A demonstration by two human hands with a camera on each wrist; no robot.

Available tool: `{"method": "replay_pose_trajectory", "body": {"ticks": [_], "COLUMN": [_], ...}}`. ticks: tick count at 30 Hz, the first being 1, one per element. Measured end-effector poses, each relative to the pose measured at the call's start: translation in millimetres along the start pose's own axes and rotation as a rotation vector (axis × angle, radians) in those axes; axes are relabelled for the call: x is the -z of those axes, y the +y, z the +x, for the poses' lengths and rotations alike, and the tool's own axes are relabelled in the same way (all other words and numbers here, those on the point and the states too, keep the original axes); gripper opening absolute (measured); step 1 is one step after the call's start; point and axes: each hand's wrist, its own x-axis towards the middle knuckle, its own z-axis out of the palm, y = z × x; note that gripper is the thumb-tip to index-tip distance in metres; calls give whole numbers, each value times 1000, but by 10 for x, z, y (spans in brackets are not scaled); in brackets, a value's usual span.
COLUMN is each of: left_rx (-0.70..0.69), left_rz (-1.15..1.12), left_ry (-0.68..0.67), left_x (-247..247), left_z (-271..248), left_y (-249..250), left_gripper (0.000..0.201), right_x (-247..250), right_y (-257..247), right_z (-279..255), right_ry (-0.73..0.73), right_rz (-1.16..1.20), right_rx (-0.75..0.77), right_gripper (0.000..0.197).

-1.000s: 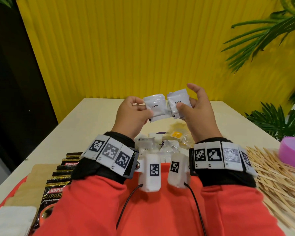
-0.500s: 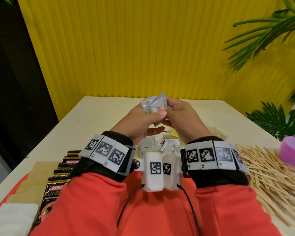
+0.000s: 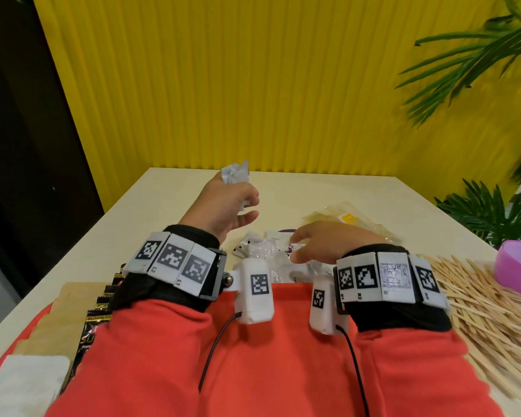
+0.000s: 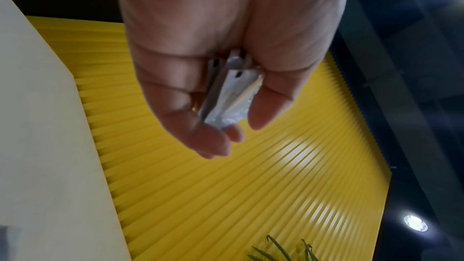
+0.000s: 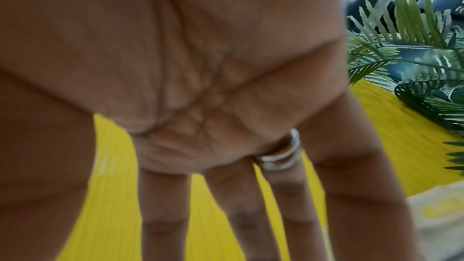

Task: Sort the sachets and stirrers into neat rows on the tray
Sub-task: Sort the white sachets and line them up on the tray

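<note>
1. Gripping a small bunch of white sachets (image 3: 235, 173), the left hand (image 3: 223, 206) is raised above the far left part of the bench (image 3: 343, 191), its fingers curled round them; their crumpled tops stick out above the fist.
2. From the left wrist view, the same white sachets (image 4: 226, 94) sit edge-on between thumb and fingers, pressed into the palm of the left hand (image 4: 220, 51).
3. Lower and to the right, the right hand (image 3: 328, 242) hovers palm down with fingers spread and straight, holding nothing.
4. The right wrist view shows the right hand (image 5: 200, 86) with fingers (image 5: 163, 215) splayed apart and a silver ring (image 5: 281, 154) on one of them.
5. A loose pile of sachets (image 3: 259, 248) lies on the bench just beyond the tray (image 3: 289, 341), directly under and to the left of the right hand; whether its fingertips touch the pile cannot be told.
6. The red tray lies at the near edge, mostly hidden by the red sleeves.
7. Dark coffee sachets (image 3: 100, 314) lie in an overlapping row at the tray's left, beside brown paper packets (image 3: 69, 299) and a white packet (image 3: 27, 377) nearest the camera.
8. Wooden stirrers (image 3: 475, 299) lie in a loose heap on the bench to the right, well apart from both hands.
9. A purple bowl (image 3: 518, 266) stands at the far right edge of that heap.
10. A clear bag with a yellow label (image 3: 348, 219) lies just beyond the right hand.
</note>
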Motion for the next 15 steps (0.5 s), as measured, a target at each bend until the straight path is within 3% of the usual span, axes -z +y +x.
{"method": "replay_pose_trajectory", "body": {"ticks": [5,11,15], "left_rx": [155,464,528], "left_rz": [178,700,729], "left_ry": [-103,-267,-387], "left_x": [-1,-65,-148], "left_z": [-25,-29,-37], "left_y": [-32,-228,-319], "left_gripper": [10,10,10], "right_x": [6,-4,-26], "right_y": [-2,41,81], "right_z": [-8,62,132], "right_ry": [-75,-82,-123], "right_rz": [-47,-86,-218], "right_rx": [1,-3,18], "right_gripper": [36,31,28]}}
